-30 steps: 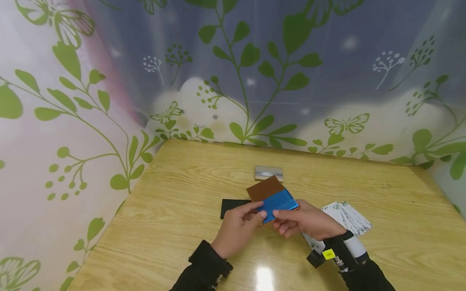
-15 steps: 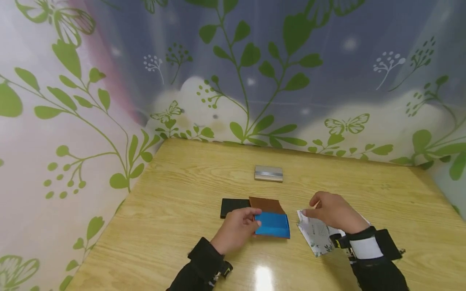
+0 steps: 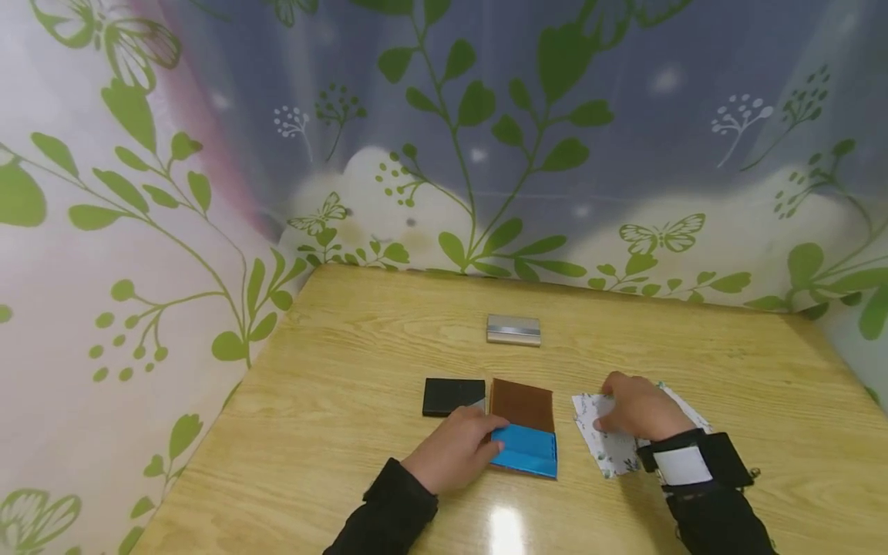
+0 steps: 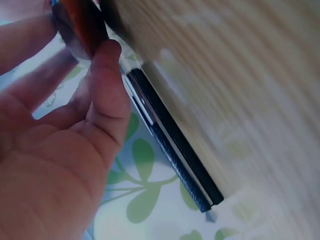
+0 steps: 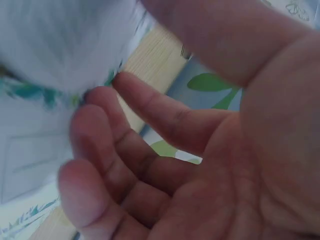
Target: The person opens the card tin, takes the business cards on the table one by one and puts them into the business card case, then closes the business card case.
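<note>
A card case lies flat on the wooden table (image 3: 347, 370), its brown flap (image 3: 522, 402) away from me and its blue part (image 3: 530, 455) towards me. My left hand (image 3: 494, 433) grips its left edge; in the left wrist view the thumb (image 4: 107, 85) presses on the case's orange-brown edge (image 4: 85, 22). My right hand (image 3: 605, 412) sits with curled fingers on a stack of white, green-patterned cards (image 3: 613, 451) to the right of the case. In the right wrist view the fingers (image 5: 125, 145) curl under a blurred white card (image 5: 60, 45).
A black case (image 3: 453, 396) lies just left of the brown flap, also seen edge-on as a black case (image 4: 175, 150). A silver metal case (image 3: 513, 330) sits further back at the middle. Leaf-patterned curtains (image 3: 173, 231) close off the table's left and back edges.
The blue and brown case came down from the air and now lies flat, held by the left hand only. The right hand let go of it and moved right onto the white cards.
</note>
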Demonstrator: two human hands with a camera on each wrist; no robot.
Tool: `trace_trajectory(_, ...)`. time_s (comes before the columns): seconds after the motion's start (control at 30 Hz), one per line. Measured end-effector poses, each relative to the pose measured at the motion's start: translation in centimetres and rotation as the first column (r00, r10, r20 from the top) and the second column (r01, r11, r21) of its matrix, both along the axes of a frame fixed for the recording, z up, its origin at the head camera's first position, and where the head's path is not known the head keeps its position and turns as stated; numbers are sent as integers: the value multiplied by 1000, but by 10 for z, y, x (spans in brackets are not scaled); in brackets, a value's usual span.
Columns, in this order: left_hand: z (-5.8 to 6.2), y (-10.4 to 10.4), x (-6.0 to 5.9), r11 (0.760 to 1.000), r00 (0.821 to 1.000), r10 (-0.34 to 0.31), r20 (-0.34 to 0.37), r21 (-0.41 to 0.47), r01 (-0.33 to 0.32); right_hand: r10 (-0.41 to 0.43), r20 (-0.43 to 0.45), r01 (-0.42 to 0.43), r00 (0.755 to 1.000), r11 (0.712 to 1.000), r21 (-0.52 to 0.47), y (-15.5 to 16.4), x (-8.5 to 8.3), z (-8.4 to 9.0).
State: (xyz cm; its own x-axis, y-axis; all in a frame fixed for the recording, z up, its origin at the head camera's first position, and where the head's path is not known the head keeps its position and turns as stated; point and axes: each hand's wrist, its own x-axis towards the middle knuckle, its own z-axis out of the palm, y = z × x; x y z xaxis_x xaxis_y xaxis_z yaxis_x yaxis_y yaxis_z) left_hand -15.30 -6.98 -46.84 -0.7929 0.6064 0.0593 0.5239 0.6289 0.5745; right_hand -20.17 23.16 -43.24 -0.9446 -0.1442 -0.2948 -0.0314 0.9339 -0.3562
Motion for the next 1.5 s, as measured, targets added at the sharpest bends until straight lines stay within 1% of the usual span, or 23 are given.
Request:
trace_trajectory(0.07,0,1,0,999,999,0,-37,-50,-2,-4,-10,4,1000,1000,-3,4,0,-1)
trace_trajectory(0.1,1,1,0,997,999,3,-41,-71,-5,-5,-11,5,1000,1000,-5,6,-1,-1)
trace_trajectory(0.23,1,0,2,993,999,20,-36,-118,-25,-4,9,4,1000,1000,-31,15,-4,-4)
trace_trajectory(0.37,3,-1,4,986,999,21,-39,-167,-27,-32,35,34,999,997,-70,24,-8,-8)
trace_trajectory(0.43,5,-2,4,984,1000,18,-14,-179,-20,-40,43,44,998,995,-88,28,-10,-8)
trace_trajectory(0.5,6,-3,4,985,1000,13,28,-173,-8,-40,42,44,998,994,-101,31,-11,-8)
trace_trajectory(0.63,6,-3,2,991,994,17,110,-132,-3,-4,13,5,1000,994,-109,35,-13,-6)
trace_trajectory(0.77,7,-3,1,993,987,48,151,-116,-30,38,-52,-44,998,993,-112,39,-12,1)
trace_trajectory(0.87,7,-3,-1,993,981,71,178,-106,-53,64,-98,-77,993,988,-130,42,-10,11)
trace_trajectory(0.97,6,-3,-2,994,979,83,185,-91,-67,77,-111,-95,991,981,-168,44,-7,22)
trace_trajectory(1.03,5,-2,-2,994,979,87,182,-80,-73,87,-118,-109,989,974,-201,42,-5,29)
trace_trajectory(1.1,4,-2,-3,995,979,91,180,-67,-81,96,-107,-123,990,950,-286,38,-3,35)
trace_trajectory(1.17,4,-2,-4,994,979,96,178,-59,-87,129,-95,-155,987,911,-382,31,-1,39)
trace_trajectory(1.27,4,-2,-4,994,979,103,174,-56,-95,206,-70,-213,976,846,-489,16,1,38)
trace_trajectory(1.3,4,-2,-4,994,979,107,173,-57,-98,228,-68,-231,971,836,-498,9,1,36)
trace_trajectory(1.37,5,-2,-3,993,978,114,176,-63,-104,260,-62,-256,964,830,-496,-3,1,29)
trace_trajectory(1.5,4,0,-1,989,973,136,187,-85,-122,267,-63,-265,962,850,-456,-26,1,9)
